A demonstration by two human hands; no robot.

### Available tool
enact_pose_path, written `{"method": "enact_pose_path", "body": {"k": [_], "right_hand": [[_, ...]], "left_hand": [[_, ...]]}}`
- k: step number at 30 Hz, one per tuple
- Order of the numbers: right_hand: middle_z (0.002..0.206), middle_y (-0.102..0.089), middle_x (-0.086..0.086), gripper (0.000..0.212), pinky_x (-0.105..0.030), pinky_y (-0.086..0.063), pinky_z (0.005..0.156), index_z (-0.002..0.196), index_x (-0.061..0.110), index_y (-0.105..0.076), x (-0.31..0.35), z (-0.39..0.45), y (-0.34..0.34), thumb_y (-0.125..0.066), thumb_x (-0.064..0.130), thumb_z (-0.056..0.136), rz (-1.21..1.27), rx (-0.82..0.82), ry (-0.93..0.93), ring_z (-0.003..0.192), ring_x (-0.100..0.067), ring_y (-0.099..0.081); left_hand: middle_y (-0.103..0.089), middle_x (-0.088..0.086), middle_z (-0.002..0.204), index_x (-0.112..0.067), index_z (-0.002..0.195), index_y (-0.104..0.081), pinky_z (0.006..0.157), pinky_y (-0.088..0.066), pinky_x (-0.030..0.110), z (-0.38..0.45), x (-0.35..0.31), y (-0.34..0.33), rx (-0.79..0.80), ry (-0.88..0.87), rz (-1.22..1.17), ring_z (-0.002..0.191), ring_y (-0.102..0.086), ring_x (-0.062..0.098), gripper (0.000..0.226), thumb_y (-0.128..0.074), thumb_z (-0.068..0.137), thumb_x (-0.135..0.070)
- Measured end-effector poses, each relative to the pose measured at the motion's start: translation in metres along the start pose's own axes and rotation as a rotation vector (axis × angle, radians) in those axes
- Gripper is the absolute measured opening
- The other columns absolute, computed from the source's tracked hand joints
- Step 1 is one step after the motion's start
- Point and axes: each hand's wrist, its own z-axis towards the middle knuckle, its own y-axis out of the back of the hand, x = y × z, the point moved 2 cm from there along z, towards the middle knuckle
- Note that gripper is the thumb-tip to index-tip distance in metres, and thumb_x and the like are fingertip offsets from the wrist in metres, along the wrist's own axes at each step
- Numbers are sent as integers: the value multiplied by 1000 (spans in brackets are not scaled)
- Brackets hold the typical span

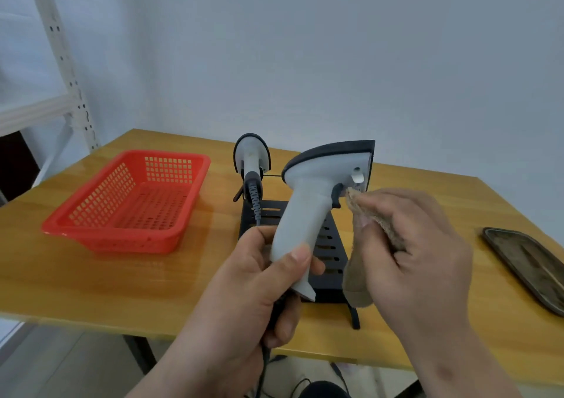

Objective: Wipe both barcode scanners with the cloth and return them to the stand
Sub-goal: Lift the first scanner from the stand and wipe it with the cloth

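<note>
My left hand [259,281] grips the handle of a white barcode scanner [317,190] with a dark top, held upright above the black slotted stand [331,245]. My right hand [418,251] pinches a beige cloth [375,223] and presses its tip against the scanner just below the head, by the trigger. A second white scanner [251,156] hangs in the stand at the back, its coiled cable running down.
A red mesh basket [128,202] sits left on the wooden table [91,275]. A dark flat tray [528,263] lies at the right edge. A white metal shelf upright [61,59] stands at the far left. The held scanner's cable drops below the table's front edge.
</note>
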Motion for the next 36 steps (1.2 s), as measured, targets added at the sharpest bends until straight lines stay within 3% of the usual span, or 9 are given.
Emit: {"method": "enact_pose_path", "body": {"k": [3,6,9,16,19,25,30,34,36], "right_hand": [[99,-64,-3,22,-20,-47,85,102,1,-72,9,7,0,-60,-6,85,-43,-36,64,94,-20,-61],[101,-70,-11,23,-33,-48,86,99,0,-73,19,6,-10,-53,-4,88,-85,96,196,90,-30,-62],[102,-71,-10,27,-35,-49,87,99,1,-74,25,3,-10,-49,2,92,-83,224,345,89,-28,-62],[91,-69,-11,28,-34,-45,76,89,0,-73,17,20,-11,-49,-11,80,-210,38,242,78,-32,-57],[90,-69,-11,26,-34,-46,73,87,1,-73,24,23,-15,-53,-13,77,-218,67,309,79,-29,-55],[99,-70,-10,26,-34,-49,78,100,2,-74,6,3,-6,-57,-10,84,-234,151,204,86,-31,-59],[97,-67,-6,21,-24,-48,80,97,4,-71,19,11,-6,-60,-7,83,-96,106,65,90,-23,-60],[95,-69,-5,23,-29,-48,84,93,6,-72,47,-2,-12,-52,-1,85,48,332,314,88,-21,-56],[95,-70,-5,26,-29,-46,85,93,5,-73,39,3,-11,-49,1,85,33,373,368,88,-21,-56]], "left_hand": [[-71,11,84,-19,109,-55,35,-23,19,2,3,0,-29,-36,87,32,-31,12,35,-63,77,-30],[-53,21,63,-31,100,-63,36,-25,21,3,5,-2,-40,-78,210,34,-32,14,35,-66,67,-43],[-54,15,66,-32,101,-64,36,-28,22,2,6,2,-62,-96,236,34,-39,15,35,-65,69,-45],[-69,5,89,-41,106,-57,64,-60,39,2,8,-6,-48,-116,298,65,-73,26,30,-62,77,-41],[-71,6,86,-39,109,-56,68,-61,40,1,7,-6,-77,-192,373,75,-72,21,35,-62,75,-42],[-68,-2,63,-32,103,-57,63,-61,41,3,7,2,-167,-192,337,58,-67,19,18,-59,91,-19],[-64,0,59,-40,102,-58,50,-47,23,5,2,-4,-152,-263,426,48,-56,10,25,-63,87,-20],[-64,-11,62,-23,102,-64,49,-42,18,7,4,3,-115,-220,420,53,-56,4,33,-60,78,-1],[-64,-11,62,-30,101,-64,48,-42,17,4,4,4,-132,-207,461,53,-55,3,35,-62,80,-2]]}}
